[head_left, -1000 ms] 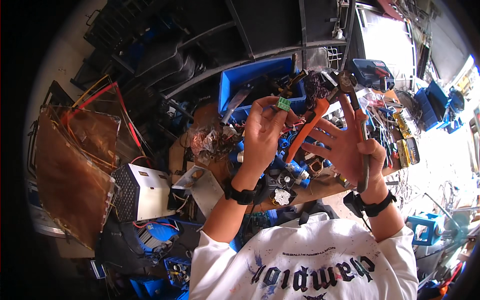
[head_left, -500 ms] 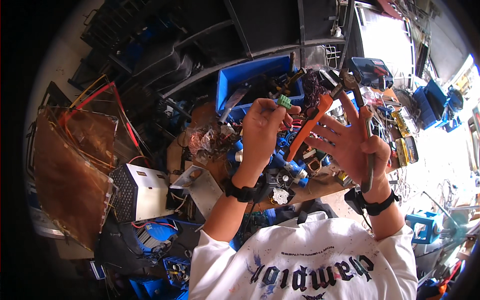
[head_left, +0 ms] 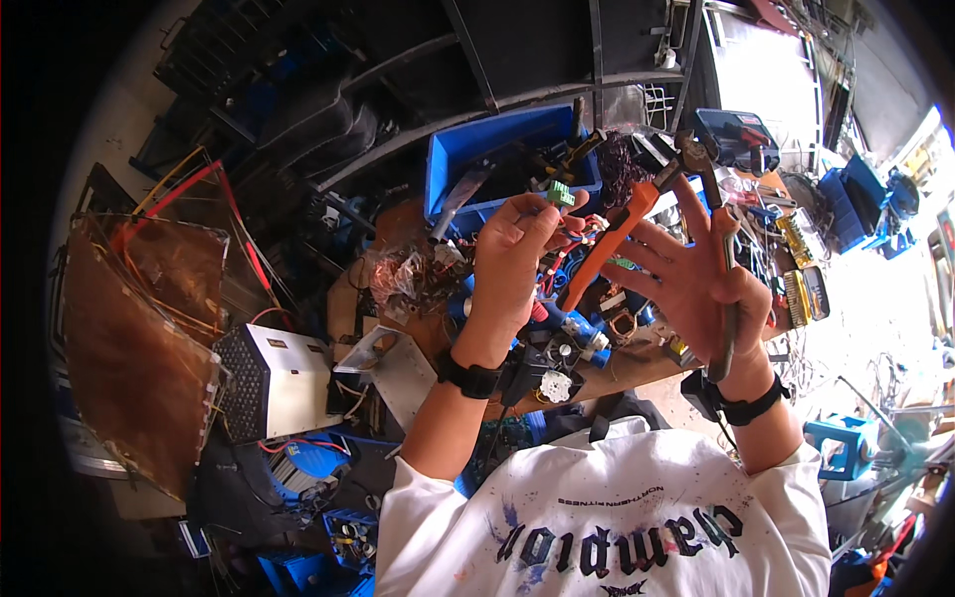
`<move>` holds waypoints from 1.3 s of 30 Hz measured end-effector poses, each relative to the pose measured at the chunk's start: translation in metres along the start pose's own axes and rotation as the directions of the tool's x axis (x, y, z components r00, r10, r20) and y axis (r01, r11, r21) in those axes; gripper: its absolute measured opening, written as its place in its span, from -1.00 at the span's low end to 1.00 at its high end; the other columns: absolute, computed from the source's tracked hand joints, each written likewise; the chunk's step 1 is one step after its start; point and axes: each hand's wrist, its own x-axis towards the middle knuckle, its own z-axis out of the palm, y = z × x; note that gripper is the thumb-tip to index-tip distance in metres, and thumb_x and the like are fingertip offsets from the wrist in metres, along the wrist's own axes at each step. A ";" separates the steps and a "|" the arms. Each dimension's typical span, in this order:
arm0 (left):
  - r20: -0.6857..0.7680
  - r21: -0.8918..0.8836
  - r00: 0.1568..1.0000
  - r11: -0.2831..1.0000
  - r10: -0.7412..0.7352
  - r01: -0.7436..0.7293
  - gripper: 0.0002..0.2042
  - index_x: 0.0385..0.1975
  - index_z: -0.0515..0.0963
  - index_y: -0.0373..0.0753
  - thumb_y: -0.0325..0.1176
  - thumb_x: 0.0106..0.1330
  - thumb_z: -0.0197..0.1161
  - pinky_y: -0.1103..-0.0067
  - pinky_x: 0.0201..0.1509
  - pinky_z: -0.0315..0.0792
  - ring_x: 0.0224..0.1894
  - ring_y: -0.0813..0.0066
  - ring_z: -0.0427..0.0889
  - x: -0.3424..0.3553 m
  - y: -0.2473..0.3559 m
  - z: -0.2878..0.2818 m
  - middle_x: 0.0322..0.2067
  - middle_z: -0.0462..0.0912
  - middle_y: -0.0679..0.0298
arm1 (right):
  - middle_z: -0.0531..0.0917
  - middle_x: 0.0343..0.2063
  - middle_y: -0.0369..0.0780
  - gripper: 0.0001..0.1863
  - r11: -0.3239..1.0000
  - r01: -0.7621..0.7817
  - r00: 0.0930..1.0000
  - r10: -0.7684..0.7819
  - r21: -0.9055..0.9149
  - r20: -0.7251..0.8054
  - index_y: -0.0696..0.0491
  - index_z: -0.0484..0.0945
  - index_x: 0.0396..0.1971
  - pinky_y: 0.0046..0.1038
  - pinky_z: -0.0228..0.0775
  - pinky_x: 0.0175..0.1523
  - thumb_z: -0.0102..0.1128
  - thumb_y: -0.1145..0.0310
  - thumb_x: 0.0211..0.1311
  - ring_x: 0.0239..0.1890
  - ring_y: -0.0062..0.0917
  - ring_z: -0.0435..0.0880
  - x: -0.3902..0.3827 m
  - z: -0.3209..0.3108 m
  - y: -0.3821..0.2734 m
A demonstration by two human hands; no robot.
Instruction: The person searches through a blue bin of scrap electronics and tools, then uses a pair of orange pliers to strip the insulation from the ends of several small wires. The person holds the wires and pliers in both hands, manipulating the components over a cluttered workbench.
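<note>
My left hand point(head_left: 505, 259) pinches a small green connector block point(head_left: 559, 194) in its fingertips, raised in front of the blue bin point(head_left: 436, 177) of assorted tools. To its right, large pliers point(head_left: 611, 245) with orange grips hang wide open, jaws at the top. My right hand point(head_left: 696, 294) holds one handle along its thumb side, with the other fingers spread toward the second, loose handle, whose orange grip angles down between my two hands. Beneath both hands lies a cluttered bench point(head_left: 637, 368) with wires, blue cylindrical parts point(head_left: 587, 338) and small black components.
At left stand large brown panels point(head_left: 149, 358) and a white perforated case point(head_left: 288, 383). A bent metal plate point(head_left: 398, 383) and a plastic bag point(head_left: 393, 279) lie near my left arm. A dark case point(head_left: 731, 139), yellow tool sets point(head_left: 801, 294) and blue bins point(head_left: 865, 204) sit at right.
My left hand has drifted slightly left with the connector, which is turned a little differently. My right hand and the pliers have shifted slightly left, keeping the same grip.
</note>
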 end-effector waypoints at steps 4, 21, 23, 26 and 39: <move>0.007 -0.048 1.000 0.999 0.007 -0.006 -0.92 -0.20 0.47 -0.22 -0.42 0.39 0.10 0.51 0.05 0.43 -0.14 0.44 0.63 0.002 -0.002 -0.002 0.01 0.59 -0.03 | 0.15 0.36 0.07 0.00 0.999 0.000 1.000 0.000 -0.037 0.005 -0.08 -0.09 0.44 0.14 -0.04 0.40 0.11 0.20 -0.10 0.33 0.04 0.24 0.004 -0.008 0.003; -0.102 -0.071 0.994 0.997 -0.031 0.024 -0.84 -0.07 0.45 -0.30 -0.50 0.40 0.04 0.57 -0.02 0.51 -0.13 0.44 0.65 0.010 -0.005 -0.001 -0.09 0.65 0.06 | 0.40 0.18 -0.01 -0.40 0.990 -0.138 0.962 0.127 -0.030 -0.243 0.04 0.25 0.20 -0.02 0.29 0.22 -0.07 0.50 0.05 0.27 -0.07 0.35 0.005 -0.045 0.005; -0.099 -0.079 0.995 0.997 -0.033 0.025 -0.81 -0.06 0.49 -0.29 -0.50 0.39 0.05 0.53 0.03 0.49 -0.11 0.43 0.64 0.011 -0.010 -0.004 -0.07 0.64 0.07 | 0.42 0.17 -0.02 -0.41 0.968 -0.250 0.910 0.224 -0.031 -0.348 0.06 0.25 0.20 -0.02 0.29 0.22 -0.08 0.50 0.06 0.25 -0.09 0.38 0.005 -0.048 0.003; -0.104 -0.035 0.993 0.998 -0.048 0.045 -0.79 -0.08 0.53 -0.29 -0.51 0.35 0.05 0.45 0.09 0.47 -0.08 0.39 0.62 0.013 -0.013 -0.007 -0.01 0.61 0.04 | 0.41 0.19 -0.02 -0.33 0.947 -0.321 0.907 0.310 0.007 -0.285 0.08 0.19 0.27 0.04 0.27 0.22 -0.07 0.53 0.02 0.20 -0.11 0.42 0.001 -0.062 0.007; -0.047 -0.064 0.992 0.992 -0.116 0.112 -0.77 -0.03 0.51 -0.31 -0.45 0.36 0.10 0.56 0.03 0.43 -0.12 0.51 0.61 0.012 -0.016 -0.006 -0.10 0.65 0.13 | 0.42 0.15 -0.07 -0.26 0.969 -0.209 0.957 0.174 -0.134 -0.231 0.18 0.07 0.33 -0.19 0.30 0.22 -0.19 0.62 0.01 0.14 -0.30 0.48 0.010 -0.053 0.005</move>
